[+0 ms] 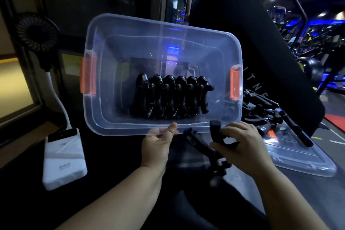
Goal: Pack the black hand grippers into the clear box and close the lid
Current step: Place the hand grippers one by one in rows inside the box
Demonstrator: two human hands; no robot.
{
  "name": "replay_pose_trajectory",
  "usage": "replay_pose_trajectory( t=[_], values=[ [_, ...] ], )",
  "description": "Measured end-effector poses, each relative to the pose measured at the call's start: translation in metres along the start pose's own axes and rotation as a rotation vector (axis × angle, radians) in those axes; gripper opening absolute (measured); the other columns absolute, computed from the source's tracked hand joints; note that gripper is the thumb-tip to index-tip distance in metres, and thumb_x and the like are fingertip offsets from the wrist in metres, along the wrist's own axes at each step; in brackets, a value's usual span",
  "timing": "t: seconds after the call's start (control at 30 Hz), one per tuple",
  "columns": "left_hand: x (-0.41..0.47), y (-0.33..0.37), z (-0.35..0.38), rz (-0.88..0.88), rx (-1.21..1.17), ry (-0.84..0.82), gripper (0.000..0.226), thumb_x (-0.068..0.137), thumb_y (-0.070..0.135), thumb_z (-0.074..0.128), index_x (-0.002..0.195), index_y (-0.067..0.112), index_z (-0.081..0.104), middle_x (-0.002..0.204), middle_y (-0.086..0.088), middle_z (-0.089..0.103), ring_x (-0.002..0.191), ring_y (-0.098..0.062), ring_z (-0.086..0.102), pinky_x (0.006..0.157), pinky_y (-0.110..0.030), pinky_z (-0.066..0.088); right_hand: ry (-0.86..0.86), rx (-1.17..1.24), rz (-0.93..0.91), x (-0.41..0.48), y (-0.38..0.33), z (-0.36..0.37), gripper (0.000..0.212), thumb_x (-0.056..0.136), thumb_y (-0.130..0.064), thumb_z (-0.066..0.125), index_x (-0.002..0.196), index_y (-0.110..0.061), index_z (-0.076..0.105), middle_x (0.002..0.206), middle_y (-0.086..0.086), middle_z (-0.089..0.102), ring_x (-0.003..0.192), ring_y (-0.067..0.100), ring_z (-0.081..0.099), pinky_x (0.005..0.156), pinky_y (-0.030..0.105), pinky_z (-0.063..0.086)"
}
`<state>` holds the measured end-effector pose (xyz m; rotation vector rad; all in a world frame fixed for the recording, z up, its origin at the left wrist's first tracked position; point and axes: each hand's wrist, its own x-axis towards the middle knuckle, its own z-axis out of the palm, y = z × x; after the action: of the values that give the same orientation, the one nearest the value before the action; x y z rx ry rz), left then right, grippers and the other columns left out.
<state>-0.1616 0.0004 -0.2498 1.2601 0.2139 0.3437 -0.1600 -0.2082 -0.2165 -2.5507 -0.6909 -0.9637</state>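
The clear box (pixel 104 110) with orange latches is tilted toward me, its opening facing the camera. Several black hand grippers (pixel 171 97) stand in a row inside it. My left hand (pixel 158 145) grips the box's near rim, thumb on top. My right hand (pixel 242 145) holds one black hand gripper (pixel 205 147) just below the box's front edge. More black hand grippers (pixel 265 108) lie in a pile to the right of the box. The clear lid (pixel 306 157) lies flat at the right, under part of that pile.
A white power bank (pixel 63 158) lies at the left, cabled to a small black fan (pixel 37 33) behind it. A large black padded seat back (pixel 252 43) rises behind the box. Gym equipment stands at the far right.
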Motion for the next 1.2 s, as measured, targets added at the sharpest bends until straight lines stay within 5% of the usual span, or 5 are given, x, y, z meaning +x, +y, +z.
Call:
replay_pose_trajectory(
  t=[0.37, 0.67, 0.83, 0.97, 1.2],
  values=[
    [-0.006, 0.004, -0.003, -0.141, -0.052, 0.057, 0.029, 0.075, 0.034, 0.075, 0.081, 0.012, 0.058, 0.07, -0.002, 0.058, 0.064, -0.014, 0.049, 0.064, -0.026, 0.042, -0.031, 0.706, 0.39, 0.011, -0.031, 0.015, 0.025, 0.073, -0.05, 0.062, 0.083, -0.029, 0.055, 0.078, 0.007, 0.07, 0.076, 0.028, 0.067, 0.07, 0.054, 0.053],
    [-0.005, 0.009, -0.024, -0.085, -0.106, 0.066, 0.038, 0.082, 0.035, 0.067, 0.101, 0.003, 0.061, 0.061, 0.013, 0.067, 0.066, -0.007, 0.05, 0.066, -0.022, 0.041, 0.166, 1.225, 0.553, 0.044, -0.061, 0.014, 0.016, 0.093, -0.002, 0.046, 0.097, -0.017, 0.051, 0.074, 0.011, 0.062, 0.065, 0.017, 0.061, 0.058, 0.026, 0.052],
    [-0.002, 0.012, -0.041, -0.056, -0.127, 0.138, 0.028, 0.086, 0.036, 0.062, 0.089, 0.008, 0.06, 0.067, 0.009, 0.07, 0.071, -0.011, 0.054, 0.068, -0.025, 0.043, 0.213, 1.151, 0.589, 0.066, -0.071, 0.025, 0.008, 0.081, -0.014, 0.054, 0.087, -0.018, 0.052, 0.085, 0.017, 0.068, 0.078, 0.026, 0.062, 0.068, 0.039, 0.052],
    [0.001, 0.017, -0.053, -0.007, -0.115, 0.178, 0.035, 0.092, 0.046, 0.049, 0.084, 0.015, 0.062, 0.078, 0.005, 0.073, 0.076, -0.01, 0.058, 0.071, -0.026, 0.043, 0.086, 0.931, 0.605, 0.086, -0.078, 0.042, 0.047, 0.06, -0.042, 0.06, 0.097, -0.014, 0.059, 0.082, 0.009, 0.071, 0.071, 0.028, 0.064, 0.059, 0.041, 0.05],
    [0.005, 0.022, -0.063, 0.056, -0.071, 0.324, 0.038, 0.093, 0.045, 0.046, 0.079, 0.011, 0.056, 0.069, -0.005, 0.058, 0.066, -0.016, 0.054, 0.064, -0.026, 0.044, -0.126, 0.676, 0.488, 0.122, -0.105, 0.068, 0.037, 0.08, -0.032, 0.064, 0.108, -0.01, 0.056, 0.091, 0.001, 0.07, 0.081, 0.018, 0.065, 0.073, 0.035, 0.053]
  ],
)
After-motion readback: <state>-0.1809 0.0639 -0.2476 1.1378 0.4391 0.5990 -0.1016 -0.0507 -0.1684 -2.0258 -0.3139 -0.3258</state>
